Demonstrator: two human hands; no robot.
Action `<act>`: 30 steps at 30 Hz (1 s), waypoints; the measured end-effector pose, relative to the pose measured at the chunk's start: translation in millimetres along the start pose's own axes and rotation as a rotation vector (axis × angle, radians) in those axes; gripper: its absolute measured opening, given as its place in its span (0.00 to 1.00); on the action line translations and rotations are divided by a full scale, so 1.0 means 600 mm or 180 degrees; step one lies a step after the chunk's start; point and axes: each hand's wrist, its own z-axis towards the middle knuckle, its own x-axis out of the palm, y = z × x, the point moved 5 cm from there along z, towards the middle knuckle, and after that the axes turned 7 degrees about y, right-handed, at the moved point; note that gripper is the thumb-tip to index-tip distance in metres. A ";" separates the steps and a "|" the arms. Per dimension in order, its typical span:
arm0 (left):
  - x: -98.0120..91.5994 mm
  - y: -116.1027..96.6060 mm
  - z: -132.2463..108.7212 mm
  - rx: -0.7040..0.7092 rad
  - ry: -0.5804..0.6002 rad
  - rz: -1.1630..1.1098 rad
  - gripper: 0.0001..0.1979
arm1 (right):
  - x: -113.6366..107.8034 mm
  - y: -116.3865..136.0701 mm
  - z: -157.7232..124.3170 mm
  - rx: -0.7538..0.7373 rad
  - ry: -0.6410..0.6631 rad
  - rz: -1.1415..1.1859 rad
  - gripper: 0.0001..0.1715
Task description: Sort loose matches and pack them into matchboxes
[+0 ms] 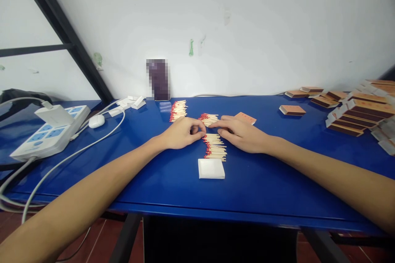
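Both hands rest on a blue table [154, 181] around loose red-tipped matches. My left hand [182, 133] has its fingers curled and pinched together at the left side of a row of matches [215, 148]. My right hand [242, 133] lies palm down with its fingers reaching toward the same matches. A second small bunch of matches [209, 118] lies just beyond the fingertips, and a bigger pile [178, 110] lies further back. A white empty matchbox tray [211, 169] sits in front of the row. An orange matchbox sleeve [246, 117] lies behind my right hand.
Many brown matchboxes [358, 113] are stacked at the right, with one alone [292, 109]. A white power strip [51, 129] with cables, a white mouse-like object [96, 121] and white trays [132, 102] lie at the left. A blurred dark object [158, 79] leans on the wall.
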 end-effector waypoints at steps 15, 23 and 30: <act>-0.014 0.021 -0.004 0.0280 -0.0367 0.1127 0.14 | -0.009 -0.006 0.001 0.0307 -0.0166 0.0045 0.21; -0.013 0.011 -0.005 0.0398 -0.0288 0.1079 0.16 | -0.014 -0.011 0.000 0.0507 -0.0402 0.0092 0.15; -0.003 0.000 -0.003 0.0714 0.0044 0.1672 0.21 | -0.015 -0.014 0.000 0.0551 -0.0387 0.0190 0.17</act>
